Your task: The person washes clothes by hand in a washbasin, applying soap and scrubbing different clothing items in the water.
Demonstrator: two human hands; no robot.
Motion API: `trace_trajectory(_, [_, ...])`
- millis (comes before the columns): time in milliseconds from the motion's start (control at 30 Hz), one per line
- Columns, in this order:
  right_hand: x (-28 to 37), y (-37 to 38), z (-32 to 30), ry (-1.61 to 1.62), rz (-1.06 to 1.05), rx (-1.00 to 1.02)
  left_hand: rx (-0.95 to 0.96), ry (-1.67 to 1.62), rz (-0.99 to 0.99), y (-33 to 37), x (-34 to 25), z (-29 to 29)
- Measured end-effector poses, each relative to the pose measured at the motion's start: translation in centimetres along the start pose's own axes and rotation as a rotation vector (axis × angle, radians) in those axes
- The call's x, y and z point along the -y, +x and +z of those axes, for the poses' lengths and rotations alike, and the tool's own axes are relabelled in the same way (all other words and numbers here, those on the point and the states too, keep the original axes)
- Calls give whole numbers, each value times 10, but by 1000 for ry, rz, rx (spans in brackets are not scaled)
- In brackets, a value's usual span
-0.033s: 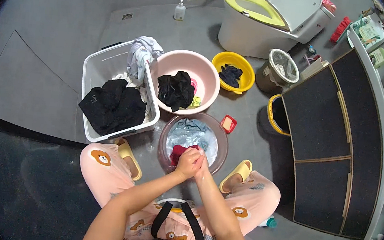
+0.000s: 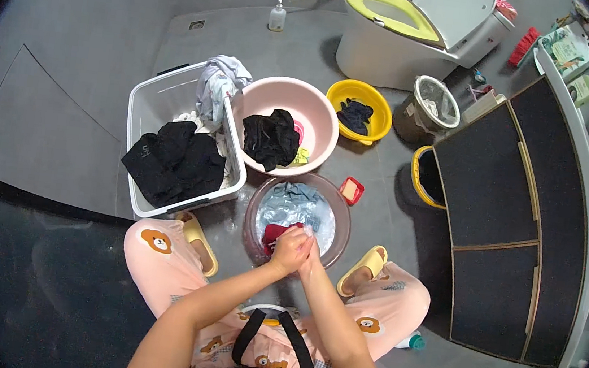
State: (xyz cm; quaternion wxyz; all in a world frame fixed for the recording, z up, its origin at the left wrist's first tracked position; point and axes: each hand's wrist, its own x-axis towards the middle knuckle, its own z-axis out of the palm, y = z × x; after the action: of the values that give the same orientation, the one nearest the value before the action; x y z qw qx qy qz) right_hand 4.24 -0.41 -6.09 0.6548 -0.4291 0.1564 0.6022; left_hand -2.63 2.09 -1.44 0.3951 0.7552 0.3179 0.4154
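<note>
Holds left hand (image 2: 290, 250) and right hand (image 2: 311, 256) pressed together over the brown basin (image 2: 344, 211), between yellow slippers (image 2: 201, 244). Has left fingers curled close to each other, against right hand; cannot tell about right fingers, nor about anything clamped between both palms. Has red cloth (image 2: 274, 234) in the basin, just beside left hand, and blue-grey cloth (image 2: 291, 196) in foamy water (image 2: 327, 225). Has also, near the basin, red dish (image 2: 357, 196) with soap (image 2: 348, 189), pink basin (image 2: 283, 90) with black cloth (image 2: 268, 141), and white crate (image 2: 144, 98) with black clothes (image 2: 179, 165).
</note>
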Motion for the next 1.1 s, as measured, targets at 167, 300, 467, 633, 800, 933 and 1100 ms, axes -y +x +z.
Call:
trace_trajectory(167, [-3,7,4,-243,-209,-113,-143,-57,-117,10,10,6])
trace_trajectory(300, [11,1,8,-519,-425,-177,-88,-332,-548,13,18,13])
trace_trajectory(467, [20,-29,19,-1252,-1004,-145,327,-649,-1238,24,67,-1])
trace_trajectory(633, [0,-33,1,-1289,-1031,262,352,-897,-1148,20,92,-6])
trace_trajectory(800, [18,-16,0,-206,51,-25,-23,-514,-569,13,46,19])
trace_trajectory(933, [48,-3,-13,116,182,283,92,-330,-243,8,-29,7])
trace_trajectory(1100, [20,-35,19,944,160,172,164,128,-130,6,-36,0])
